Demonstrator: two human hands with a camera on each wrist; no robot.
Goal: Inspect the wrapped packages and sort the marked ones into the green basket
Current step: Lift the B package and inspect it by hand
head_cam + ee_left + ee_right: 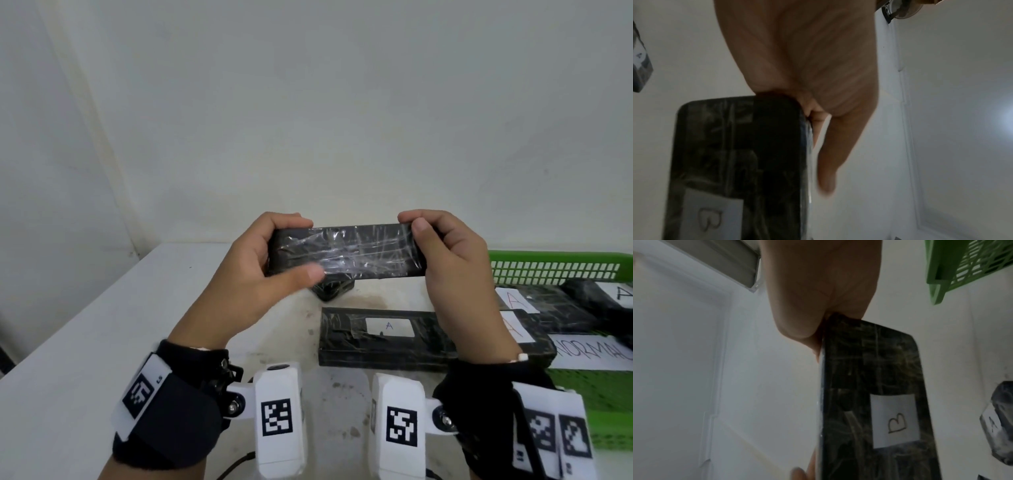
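I hold a long black package [346,251] wrapped in clear film, level above the table. My left hand [274,260] grips its left end and my right hand [442,253] grips its right end. Its underside carries a white label marked B [895,421], which also shows in the left wrist view on the package [740,162]. Another black package with a white A label [380,337] lies flat on the table below. The green basket [561,265] stands at the right and holds black packages with A labels [548,305].
A small black wrapped piece [334,289] lies on the table under the held package. A paper sign reading NORMAL [592,353] sits at the basket's front. The white table [102,325] meets a white wall behind and ends at an edge on the left.
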